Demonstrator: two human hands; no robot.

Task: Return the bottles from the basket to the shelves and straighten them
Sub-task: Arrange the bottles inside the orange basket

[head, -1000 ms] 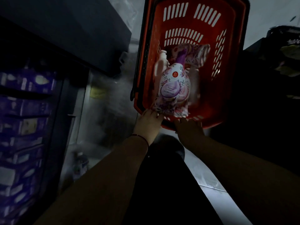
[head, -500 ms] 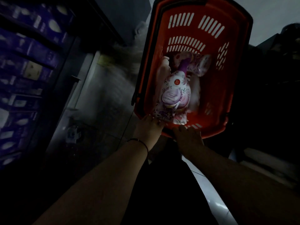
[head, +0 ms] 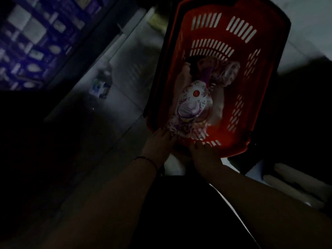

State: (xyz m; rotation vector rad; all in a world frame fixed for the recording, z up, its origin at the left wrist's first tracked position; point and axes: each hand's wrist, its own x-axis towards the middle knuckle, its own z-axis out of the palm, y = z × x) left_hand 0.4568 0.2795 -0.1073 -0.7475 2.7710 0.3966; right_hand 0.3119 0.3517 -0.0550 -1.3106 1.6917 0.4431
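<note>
Floral-printed bottle [head: 192,108] lying flat in the red basket [head: 265,72], right of centre in the frame, purple neck toward the far end, base toward the near rim. Probably rigid plastic, full and moderately heavy, with a glossy printed sleeve likely slick under the fingers; best taken around the narrower waist below the neck, or with the base cupped from beneath, rather than by the cap. A second floral bottle [head: 228,74] lying further back at the upper right of the pile, and a pale bottle [head: 183,76] tucked along the left side, both partly covered, so some shifting likely once the top one lifts out. Left hand [head: 158,146] at the near left corner of the basket, fingertips reaching the base of the floral-printed bottle; whether pinching it or only the rim, too dark and blurred to tell. Right hand [head: 204,155] at the near rim, fingers curled over the edge, apparently holding the basket. Thin bracelet [head: 145,159] on the left wrist. Beyond the basket, pale tiled floor [head: 125,83] with a small box [head: 99,87] lying on it, left of centre. Shelves [head: 36,42] of blue packaged goods in the upper left of the frame, blurred and dim. Dark shapes at right, unreadable. Very low light throughout, so a careful grip advisable.
</note>
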